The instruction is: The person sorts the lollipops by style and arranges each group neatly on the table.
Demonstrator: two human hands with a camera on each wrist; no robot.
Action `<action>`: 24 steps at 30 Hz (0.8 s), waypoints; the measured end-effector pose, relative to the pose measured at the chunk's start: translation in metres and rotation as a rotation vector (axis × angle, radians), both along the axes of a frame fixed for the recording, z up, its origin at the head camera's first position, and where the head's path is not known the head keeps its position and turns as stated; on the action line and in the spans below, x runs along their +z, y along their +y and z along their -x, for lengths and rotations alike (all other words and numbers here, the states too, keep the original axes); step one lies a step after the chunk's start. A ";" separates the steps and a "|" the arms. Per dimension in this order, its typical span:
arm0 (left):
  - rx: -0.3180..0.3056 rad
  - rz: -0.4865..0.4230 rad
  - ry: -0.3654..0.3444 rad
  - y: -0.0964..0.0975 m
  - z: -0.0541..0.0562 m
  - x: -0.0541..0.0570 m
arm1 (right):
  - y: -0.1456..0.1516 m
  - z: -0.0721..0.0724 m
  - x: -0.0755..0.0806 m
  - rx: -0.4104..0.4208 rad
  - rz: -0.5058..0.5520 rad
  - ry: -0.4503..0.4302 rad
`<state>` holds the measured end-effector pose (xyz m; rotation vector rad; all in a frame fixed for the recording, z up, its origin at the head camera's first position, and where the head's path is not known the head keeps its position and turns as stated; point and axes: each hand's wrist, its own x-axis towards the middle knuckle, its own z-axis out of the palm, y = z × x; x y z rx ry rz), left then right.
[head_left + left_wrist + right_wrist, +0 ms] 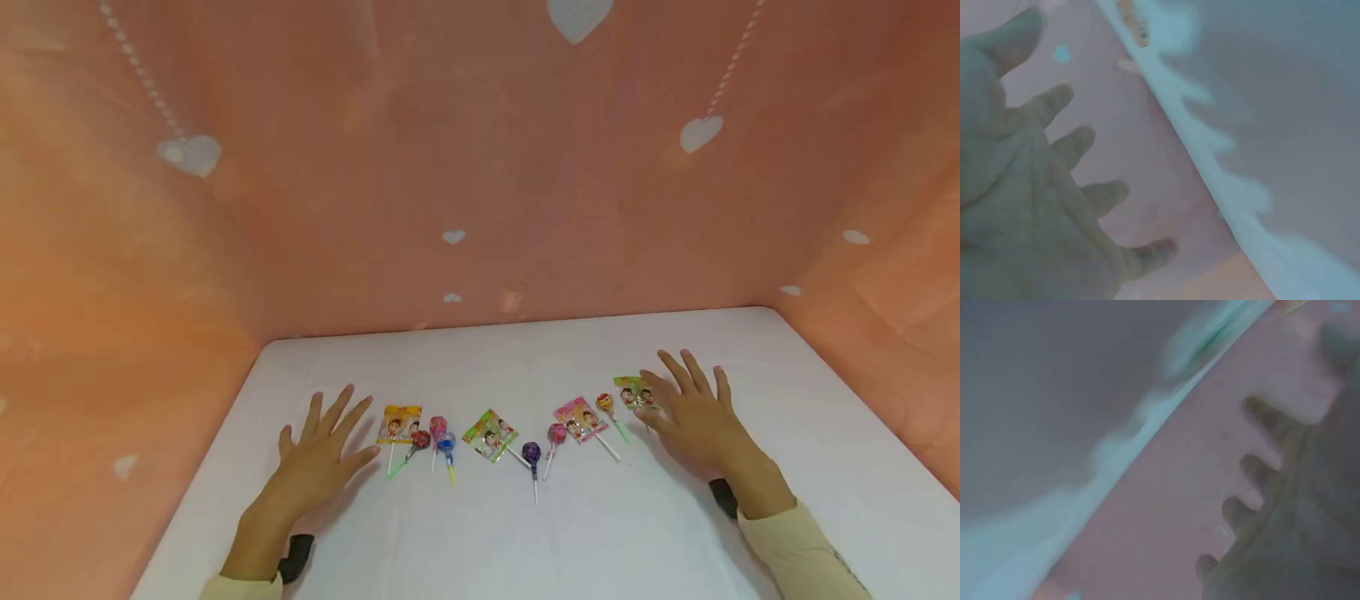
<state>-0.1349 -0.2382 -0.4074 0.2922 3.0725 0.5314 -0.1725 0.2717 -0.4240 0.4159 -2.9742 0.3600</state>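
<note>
My left hand (317,462) hovers over the left part of the white table with fingers spread, holding nothing. Nearest to it lies a lollipop in an orange wrapper (399,423). Beside that are a dark red lollipop (421,439), a pink one (438,427) and a blue one (447,442). In the middle lie a green-wrapped lollipop (491,435) and a purple one (532,452). My right hand (697,421), fingers spread and holding nothing, partly covers another green-wrapped lollipop (628,390). Both wrist views show bare palms, the left (1029,181) and the right (1297,506).
Toward the right lie a small pink lollipop (557,433), a pink-wrapped one (579,418) and an orange-red one (605,402). The white table (480,542) meets an orange cloth backdrop (480,167) with white hearts behind and at both sides.
</note>
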 end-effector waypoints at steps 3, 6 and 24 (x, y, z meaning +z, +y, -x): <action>-0.026 -0.016 -0.032 0.000 0.000 0.004 | -0.026 -0.008 0.011 0.046 0.014 0.020; -0.073 -0.046 -0.065 0.005 0.007 0.006 | -0.061 -0.013 0.024 0.127 0.040 0.050; -0.080 -0.123 -0.223 0.025 0.024 0.001 | -0.175 -0.007 0.028 0.463 0.222 -0.244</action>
